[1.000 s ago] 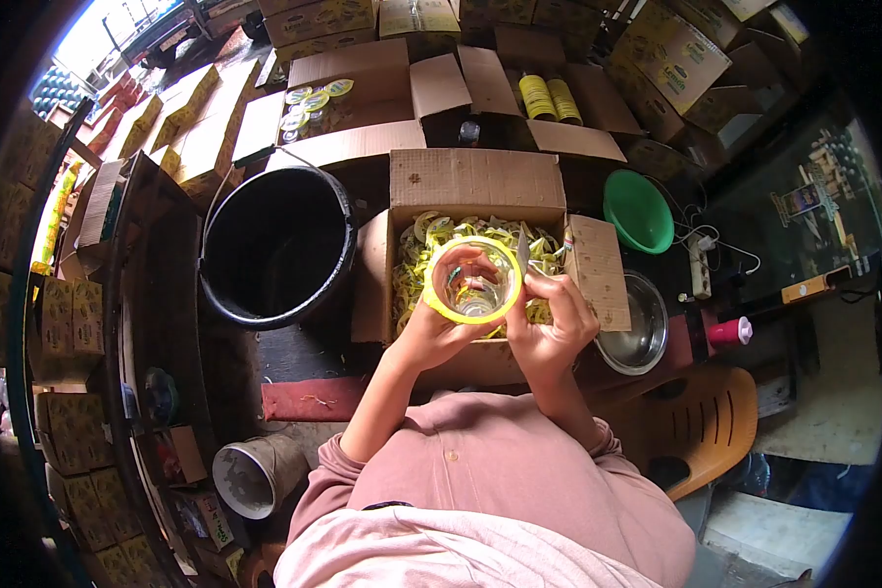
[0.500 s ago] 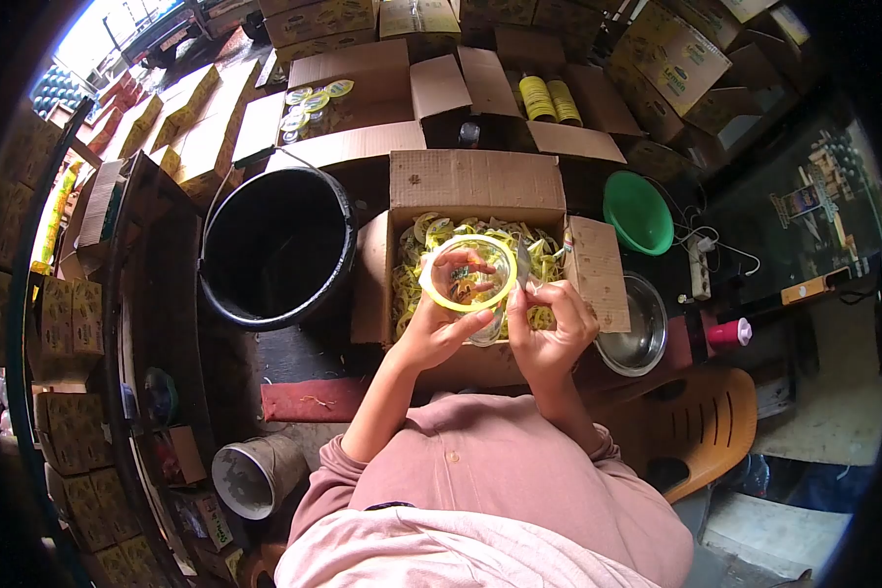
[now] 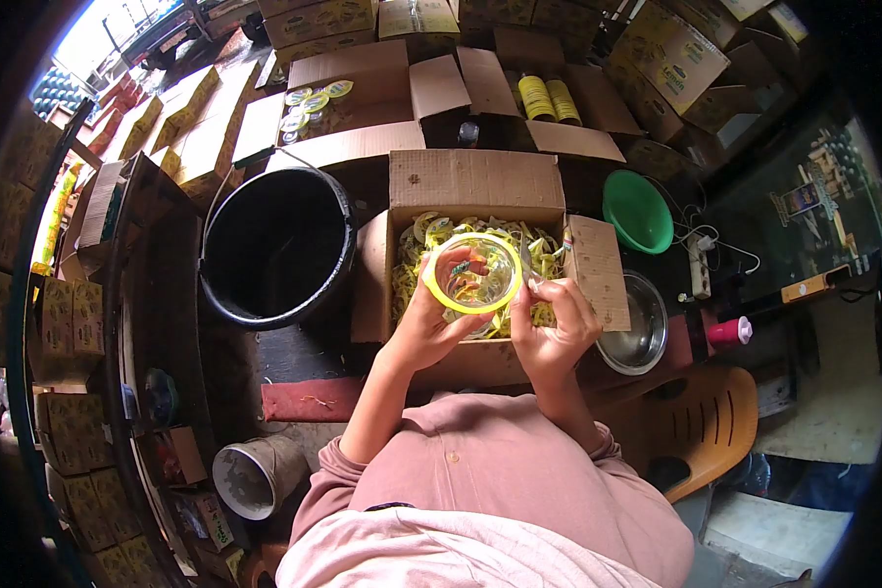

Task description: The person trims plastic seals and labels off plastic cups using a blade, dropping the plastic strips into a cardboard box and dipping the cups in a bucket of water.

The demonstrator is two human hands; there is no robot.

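My left hand (image 3: 429, 318) is wrapped round a clear plastic cup (image 3: 496, 278) with a yellow rim, its open mouth tilted towards me. The fingers show through the cup's clear wall. Beside the rim on the right, my right hand (image 3: 557, 318) pinches a thin grey blade (image 3: 526, 257) that points up and away. Whether the blade touches the rim I cannot tell. Both hands are above the near part of an open cardboard box (image 3: 475, 179), which is full of yellow and clear scraps (image 3: 431, 231).
A black bucket (image 3: 214, 257) stands left of the box. To the right are a green basin (image 3: 647, 218), a metal bowl (image 3: 659, 323) and a white power strip (image 3: 700, 269). Behind, open cartons hold lidded cups (image 3: 314, 101) and yellow bottles (image 3: 549, 100). An orange chair (image 3: 720, 421) is at lower right.
The cup has turned a little in my left hand and shifted slightly right. The grey blade shows narrower now, and my right hand has barely moved.
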